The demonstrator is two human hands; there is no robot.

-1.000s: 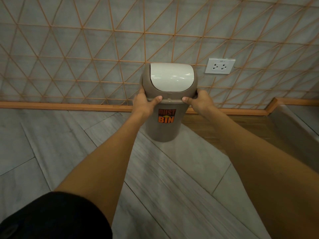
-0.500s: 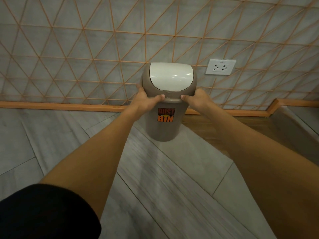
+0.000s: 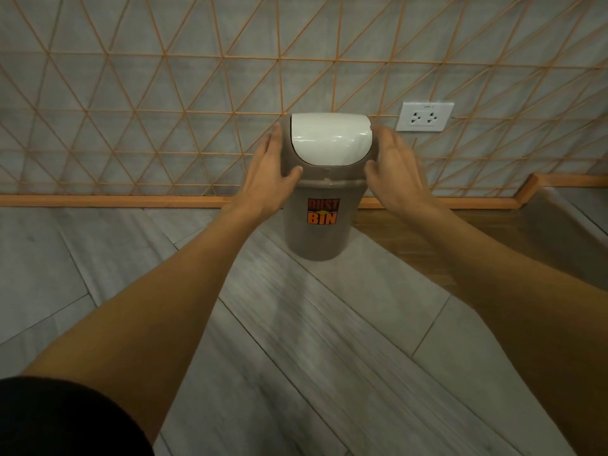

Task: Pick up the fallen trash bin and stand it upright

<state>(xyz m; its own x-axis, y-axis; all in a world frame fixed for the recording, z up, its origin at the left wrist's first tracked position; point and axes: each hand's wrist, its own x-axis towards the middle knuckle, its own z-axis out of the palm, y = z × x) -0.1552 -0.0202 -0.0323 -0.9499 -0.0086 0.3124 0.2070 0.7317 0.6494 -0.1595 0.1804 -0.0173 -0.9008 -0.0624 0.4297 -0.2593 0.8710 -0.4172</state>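
Observation:
The taupe trash bin (image 3: 324, 238) with a white swing lid (image 3: 329, 139) and an orange "DUST BIN" sticker stands upright on the grey floor, close to the wall. My left hand (image 3: 268, 179) lies flat along the left side of the lid, fingers straight, thumb resting on the front rim. My right hand (image 3: 398, 172) is at the lid's right side, blurred, with its fingers spread and loose rather than wrapped around the bin.
Behind the bin is a grey wall with an orange triangle lattice, a white socket plate (image 3: 424, 116) and an orange baseboard (image 3: 115, 200). A raised ledge (image 3: 559, 225) runs along the right. Grey floor planks stretch toward me.
The bin went from held at the rim to standing on the floor. Both hands have loosened, their fingers straightening and sliding up to the lid's sides.

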